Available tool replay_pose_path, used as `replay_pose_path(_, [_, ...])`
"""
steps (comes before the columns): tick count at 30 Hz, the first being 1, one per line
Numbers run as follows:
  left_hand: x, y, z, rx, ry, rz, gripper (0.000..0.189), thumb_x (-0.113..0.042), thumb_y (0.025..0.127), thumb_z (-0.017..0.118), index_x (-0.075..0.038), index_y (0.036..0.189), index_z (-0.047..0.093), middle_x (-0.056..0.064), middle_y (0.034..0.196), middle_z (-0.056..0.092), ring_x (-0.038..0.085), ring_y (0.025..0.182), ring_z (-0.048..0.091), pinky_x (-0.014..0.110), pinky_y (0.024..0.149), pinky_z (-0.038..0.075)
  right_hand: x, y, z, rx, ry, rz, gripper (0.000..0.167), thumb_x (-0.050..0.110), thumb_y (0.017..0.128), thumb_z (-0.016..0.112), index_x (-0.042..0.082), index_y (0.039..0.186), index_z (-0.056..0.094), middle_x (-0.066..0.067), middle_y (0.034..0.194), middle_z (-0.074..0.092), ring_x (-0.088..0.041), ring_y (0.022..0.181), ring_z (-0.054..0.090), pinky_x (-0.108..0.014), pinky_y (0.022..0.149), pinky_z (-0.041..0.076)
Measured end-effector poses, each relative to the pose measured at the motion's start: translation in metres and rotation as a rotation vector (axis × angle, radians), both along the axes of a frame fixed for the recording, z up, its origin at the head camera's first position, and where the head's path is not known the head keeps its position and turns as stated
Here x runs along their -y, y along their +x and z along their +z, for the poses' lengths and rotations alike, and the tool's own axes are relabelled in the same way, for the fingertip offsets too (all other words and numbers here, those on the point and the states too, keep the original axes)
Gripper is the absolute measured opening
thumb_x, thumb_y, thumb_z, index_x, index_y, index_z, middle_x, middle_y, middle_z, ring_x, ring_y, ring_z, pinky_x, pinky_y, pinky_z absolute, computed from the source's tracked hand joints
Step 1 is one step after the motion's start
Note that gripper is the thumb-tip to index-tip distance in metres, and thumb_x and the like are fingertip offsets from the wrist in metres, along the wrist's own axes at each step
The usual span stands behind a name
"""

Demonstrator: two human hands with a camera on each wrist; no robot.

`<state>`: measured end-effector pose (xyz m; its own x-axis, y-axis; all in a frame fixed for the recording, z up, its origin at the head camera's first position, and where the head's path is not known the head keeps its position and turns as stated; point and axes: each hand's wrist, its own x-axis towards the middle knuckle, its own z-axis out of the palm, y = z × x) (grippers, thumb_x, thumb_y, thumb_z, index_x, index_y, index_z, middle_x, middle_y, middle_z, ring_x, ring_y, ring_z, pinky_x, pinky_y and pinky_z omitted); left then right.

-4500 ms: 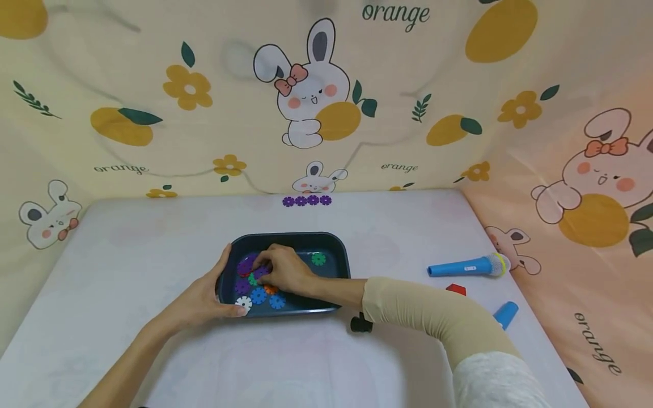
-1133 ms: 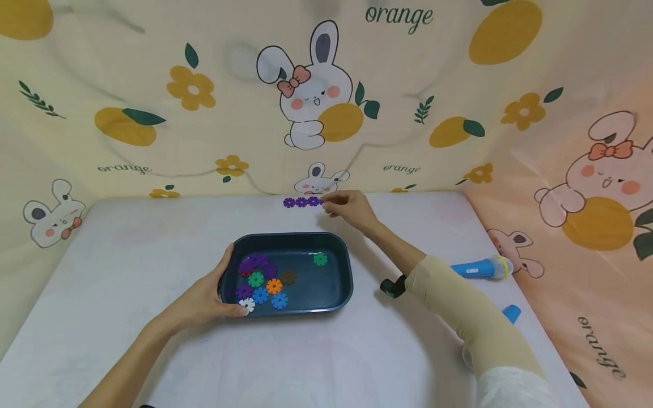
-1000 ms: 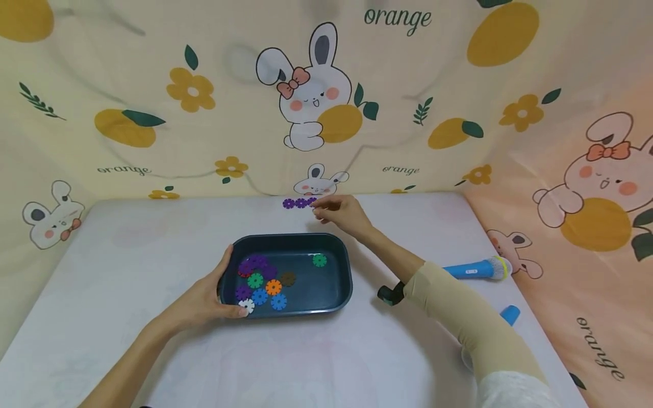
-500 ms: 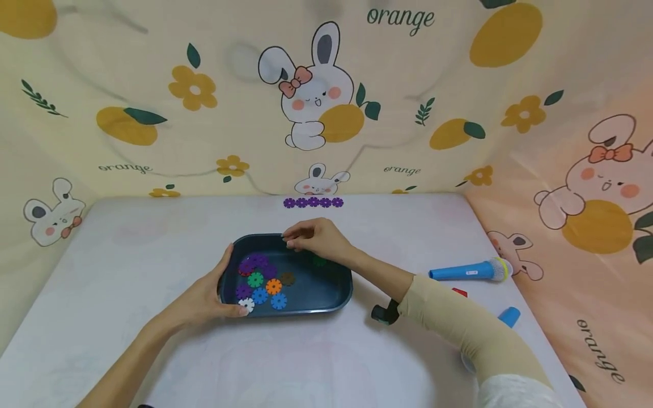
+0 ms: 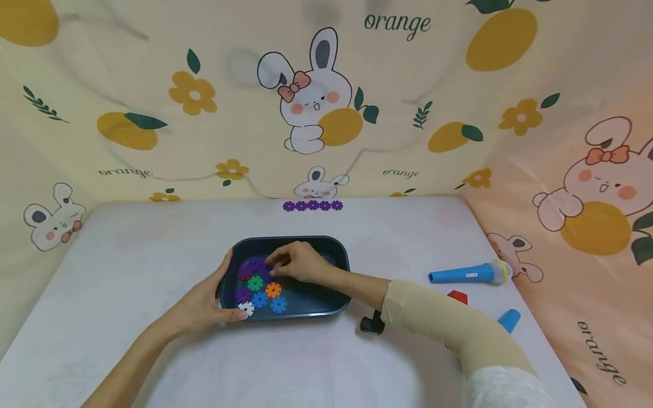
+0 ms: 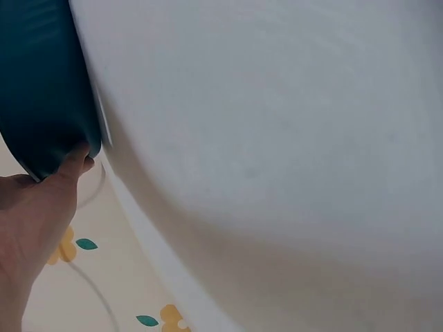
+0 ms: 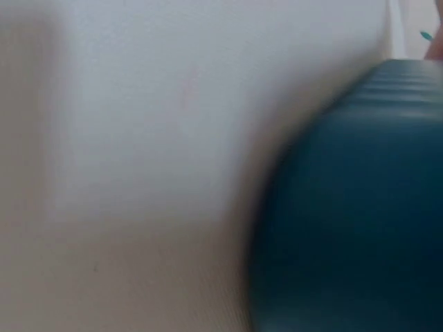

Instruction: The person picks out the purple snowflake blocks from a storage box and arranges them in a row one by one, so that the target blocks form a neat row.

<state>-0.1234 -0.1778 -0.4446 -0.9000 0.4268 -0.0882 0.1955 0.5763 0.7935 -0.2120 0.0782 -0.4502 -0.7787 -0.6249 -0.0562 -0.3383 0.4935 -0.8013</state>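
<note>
At the left end of a dark blue tray [image 5: 306,313], my left hand [image 5: 204,297] grips the rim, thumb over the near corner by a white snowflake disc [image 5: 247,308]. Its thumb lies on the tray wall [image 6: 48,90] in the left wrist view. Inside the tray my right hand [image 5: 301,263] reaches to purple snowflake discs [image 5: 251,266], thumb and fingertips apart above them. Nearby lie a green disc [image 5: 255,283], an orange disc [image 5: 273,290] and blue discs [image 5: 278,305]. Several purple discs [image 5: 313,205] form a row at the table's far edge.
To the right lie a blue toy microphone [image 5: 466,273], a red piece [image 5: 458,297] and another blue object [image 5: 509,320], partly behind the right sleeve [image 5: 433,311]. A printed cloth [image 5: 229,124] hangs behind the white table [image 5: 127,255].
My right hand took a purple disc to the far row, which grew by one. It let go there and came back into the tray. The left hand stayed on the rim.
</note>
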Motion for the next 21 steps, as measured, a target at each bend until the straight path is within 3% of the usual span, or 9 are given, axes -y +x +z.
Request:
replay_pose_path(8, [0.002, -0.002, -0.002, 0.000, 0.010, -0.015, 0.130, -0.041, 0.074, 0.087, -0.014, 0.160, -0.006, 0.029, 0.160, 0.016, 0.052, 0.141, 0.025, 0.068, 0.108, 0.026, 0.010, 0.003, -0.005, -0.059, 0.088, -0.026, 0.018, 0.011, 0.087, 0.077, 0.010, 0.105, 0.078, 0.001, 0.099, 0.074, -0.002, 0.082, 0.062, -0.015, 0.073, 0.052])
replay_pose_path(16, [0.001, 0.000, 0.000, 0.025, 0.021, -0.004, 0.130, -0.040, 0.074, 0.088, -0.017, 0.160, -0.008, 0.029, 0.160, 0.013, 0.052, 0.142, 0.023, 0.068, 0.109, 0.025, 0.022, 0.012, -0.005, -0.191, 0.181, -0.056, 0.023, 0.017, 0.083, 0.082, 0.010, 0.104, 0.077, 0.000, 0.095, 0.071, -0.005, 0.083, 0.062, -0.012, 0.072, 0.049])
replay_pose_path(21, [0.000, 0.001, 0.000, 0.033, 0.014, 0.001, 0.130, -0.040, 0.074, 0.087, -0.018, 0.160, -0.008, 0.029, 0.160, 0.014, 0.053, 0.142, 0.023, 0.068, 0.108, 0.025, 0.021, 0.014, -0.009, -0.216, 0.194, -0.049, 0.021, 0.018, 0.083, 0.082, 0.011, 0.102, 0.076, 0.002, 0.093, 0.068, -0.005, 0.083, 0.060, -0.012, 0.073, 0.049])
